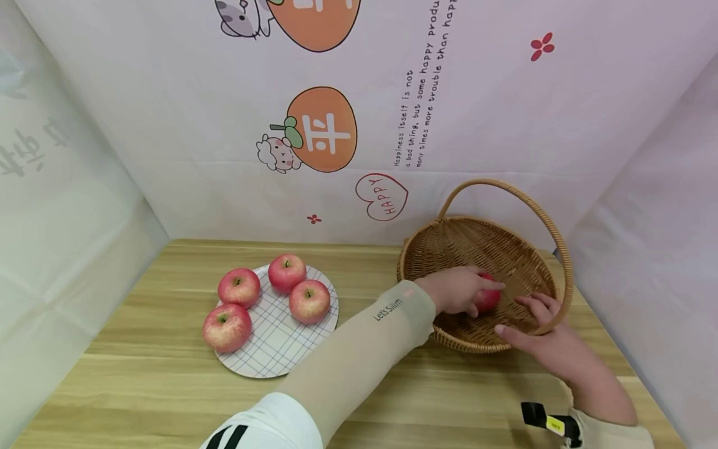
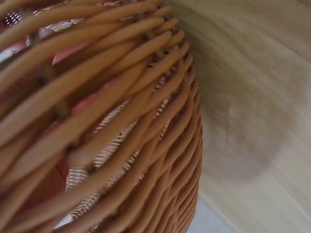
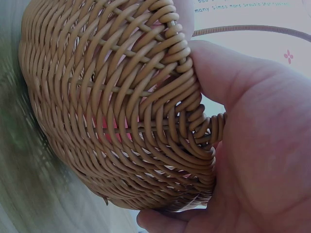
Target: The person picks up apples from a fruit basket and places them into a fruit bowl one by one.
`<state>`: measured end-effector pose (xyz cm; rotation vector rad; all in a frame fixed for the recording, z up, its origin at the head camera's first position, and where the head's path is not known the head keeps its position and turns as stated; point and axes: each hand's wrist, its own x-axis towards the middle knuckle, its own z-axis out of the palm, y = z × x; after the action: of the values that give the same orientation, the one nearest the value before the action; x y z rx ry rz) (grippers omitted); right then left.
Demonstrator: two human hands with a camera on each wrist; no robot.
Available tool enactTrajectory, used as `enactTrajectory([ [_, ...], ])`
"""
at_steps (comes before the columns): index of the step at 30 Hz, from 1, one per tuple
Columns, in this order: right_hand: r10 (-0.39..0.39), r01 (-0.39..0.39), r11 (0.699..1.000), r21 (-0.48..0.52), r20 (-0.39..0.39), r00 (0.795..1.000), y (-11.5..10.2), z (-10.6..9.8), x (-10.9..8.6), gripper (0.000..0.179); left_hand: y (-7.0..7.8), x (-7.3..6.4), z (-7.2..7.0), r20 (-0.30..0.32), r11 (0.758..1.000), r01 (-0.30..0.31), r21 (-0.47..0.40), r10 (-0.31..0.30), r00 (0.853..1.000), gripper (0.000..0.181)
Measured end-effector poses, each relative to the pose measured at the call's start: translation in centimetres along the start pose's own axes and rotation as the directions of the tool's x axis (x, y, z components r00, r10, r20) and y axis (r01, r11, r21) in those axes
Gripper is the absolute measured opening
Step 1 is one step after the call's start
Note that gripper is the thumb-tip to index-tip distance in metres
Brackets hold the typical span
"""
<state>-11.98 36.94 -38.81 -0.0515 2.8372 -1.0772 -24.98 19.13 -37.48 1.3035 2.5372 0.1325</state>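
Observation:
A brown wicker basket with a tall arched handle tilts toward me on the right side of the table. Inside it, my left hand has its fingers around a red apple, the index finger stretched over the top. Through the left wrist camera, the woven wall fills most of the view and hides that hand. My right hand grips the basket's near right rim by the handle's foot. In the right wrist view, its thumb lies at the rim with fingers below.
To the left, a round checked plate bears several red apples, some overhanging its left edge. The wooden table ends at a printed white cloth backdrop, with white side walls left and right.

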Motion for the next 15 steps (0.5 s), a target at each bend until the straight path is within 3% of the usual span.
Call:
enactTrajectory([
  [5,-0.007,0.007,1.0,0.0,-0.002,1.0,-0.01,-0.1,-0.02,0.086,0.42,-0.38,-0.05,-0.023,0.988,0.155,0.001,-0.155,0.988,0.06],
  [8,-0.005,0.005,1.0,0.001,-0.001,1.0,0.0,-0.1,-0.01,0.087,0.46,-0.4,0.05,-0.038,0.98,0.195,-0.022,-0.196,0.98,0.052],
  [15,-0.007,0.007,1.0,-0.01,0.001,1.0,-0.06,-0.07,-0.01,0.087,0.18,0.19,0.13,-0.038,0.988,0.077,0.131,-0.073,0.997,0.054],
])
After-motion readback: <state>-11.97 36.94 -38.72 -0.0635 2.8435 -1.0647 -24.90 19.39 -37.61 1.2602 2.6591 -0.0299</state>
